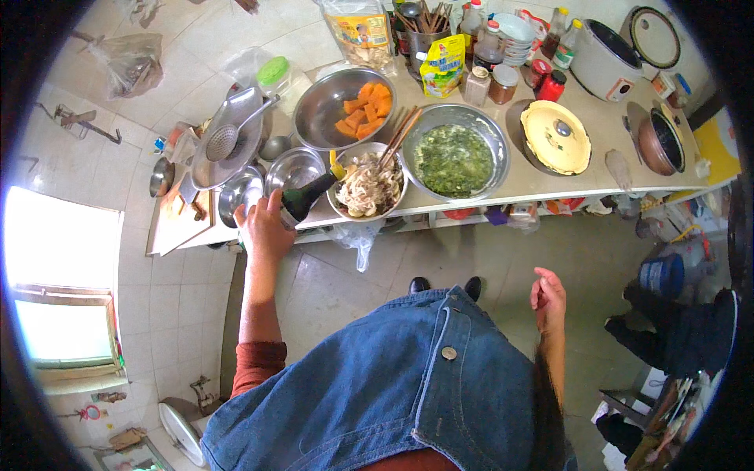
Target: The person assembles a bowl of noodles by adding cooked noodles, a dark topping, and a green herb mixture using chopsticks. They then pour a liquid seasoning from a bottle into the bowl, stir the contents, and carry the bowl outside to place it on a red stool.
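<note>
My left hand (266,228) grips a dark green glass bottle (306,197) with a yellow cap or spout (336,166). The bottle is tilted, its mouth over the left rim of a bowl of pale shredded food (368,191), perhaps mushrooms. Whether liquid is flowing out cannot be made out. Wooden chopsticks (400,136) lean in that bowl. To its right sits a metal basin of green batter-like mix (455,156). Behind it, a steel basin (318,109) holds orange pumpkin chunks (368,109). My right hand (549,294) hangs empty over the floor, fingers partly spread, away from the counter.
Empty steel bowls (294,172) stand near the bottle. A cleaver (189,191) lies on a cutting board (171,221) at the left. A yellow-lidded pot (555,138), a rice cooker (607,62) and a copper-coloured pan (657,144) occupy the right. Seasoning jars (504,83) line the back.
</note>
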A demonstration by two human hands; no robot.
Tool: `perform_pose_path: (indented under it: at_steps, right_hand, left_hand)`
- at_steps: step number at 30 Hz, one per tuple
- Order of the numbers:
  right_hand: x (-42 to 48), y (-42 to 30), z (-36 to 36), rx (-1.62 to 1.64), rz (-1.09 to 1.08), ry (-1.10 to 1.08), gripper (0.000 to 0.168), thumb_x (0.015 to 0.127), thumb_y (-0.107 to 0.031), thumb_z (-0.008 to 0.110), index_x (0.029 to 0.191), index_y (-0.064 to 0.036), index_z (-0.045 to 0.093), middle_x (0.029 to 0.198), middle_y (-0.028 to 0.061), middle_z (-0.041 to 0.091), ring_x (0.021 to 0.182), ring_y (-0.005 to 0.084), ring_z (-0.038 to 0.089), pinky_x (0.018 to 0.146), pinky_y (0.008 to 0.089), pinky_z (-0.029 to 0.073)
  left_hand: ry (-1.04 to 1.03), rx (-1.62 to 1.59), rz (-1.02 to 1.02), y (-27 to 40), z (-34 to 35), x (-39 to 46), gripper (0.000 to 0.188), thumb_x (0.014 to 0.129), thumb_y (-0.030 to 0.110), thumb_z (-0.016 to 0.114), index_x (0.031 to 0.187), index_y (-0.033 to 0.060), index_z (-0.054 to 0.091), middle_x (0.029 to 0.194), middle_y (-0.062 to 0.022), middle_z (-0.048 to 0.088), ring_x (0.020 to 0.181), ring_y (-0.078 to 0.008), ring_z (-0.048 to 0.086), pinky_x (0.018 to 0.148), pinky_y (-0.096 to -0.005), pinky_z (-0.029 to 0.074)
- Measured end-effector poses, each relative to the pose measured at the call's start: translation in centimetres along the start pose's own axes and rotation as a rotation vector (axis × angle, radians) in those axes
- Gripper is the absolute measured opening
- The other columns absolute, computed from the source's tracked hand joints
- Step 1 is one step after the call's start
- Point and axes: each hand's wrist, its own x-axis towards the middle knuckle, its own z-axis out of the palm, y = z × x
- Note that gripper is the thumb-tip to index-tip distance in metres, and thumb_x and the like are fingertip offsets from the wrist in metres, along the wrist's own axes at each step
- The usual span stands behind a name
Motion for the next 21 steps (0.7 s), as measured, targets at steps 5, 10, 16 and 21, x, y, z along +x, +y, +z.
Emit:
perform_pose_path:
  at_steps: [5, 10, 16, 21]
  right_hand:
    - [0.2, -0.2, 0.3, -0.018, 0.022, 0.004, 0.028, 0.087, -0.019, 0.052, 0.11, -0.003, 0.053, 0.064, 0.0012, 0.05, 0.049, 0.0082, 0.042, 0.041, 0.0206, 0.031]
    - [0.6, -0.4, 0.5, 0.001, 0.017, -0.019, 0.026, 0.087, -0.018, 0.052, 0.109, -0.003, 0.054, 0.065, 0.0013, 0.051, 0.049, 0.0081, 0.042, 0.041, 0.0205, 0.032]
    - [0.5, -0.3, 0.5, -0.007, 0.013, -0.005, 0.025, 0.087, -0.017, 0.052, 0.108, -0.004, 0.055, 0.064, 0.0016, 0.051, 0.048, 0.0083, 0.042, 0.041, 0.0203, 0.033]
    - [0.1, -0.2, 0.2, -0.019, 0.013, -0.002, 0.025, 0.087, -0.017, 0.052, 0.108, -0.004, 0.055, 0.063, 0.0015, 0.051, 0.048, 0.0083, 0.043, 0.041, 0.0199, 0.032]
  left_hand:
    - [0.026, -0.09, 0.1, 1.3, -0.5, -1.2, 0.064, 0.053, 0.013, 0.07, 0.113, 0.0151, 0.05, 0.084, -0.0075, 0.057, 0.083, -0.0265, 0.059, 0.094, -0.0462, 0.029]
    - [0.06, -0.107, 0.105, 1.9, -0.6, -1.0, 0.061, 0.054, 0.011, 0.071, 0.112, 0.0143, 0.05, 0.084, -0.0073, 0.056, 0.083, -0.0266, 0.059, 0.092, -0.046, 0.029]
    - [0.073, -0.142, 0.115, 3.1, -1.5, -0.2, 0.062, 0.054, 0.011, 0.072, 0.111, 0.0146, 0.05, 0.084, -0.007, 0.056, 0.084, -0.0261, 0.059, 0.092, -0.0468, 0.03]
    - [0.05, -0.109, 0.077, 3.1, -0.9, 0.6, 0.059, 0.055, 0.011, 0.071, 0.111, 0.0146, 0.05, 0.085, -0.0065, 0.056, 0.086, -0.0254, 0.059, 0.091, -0.0479, 0.031]
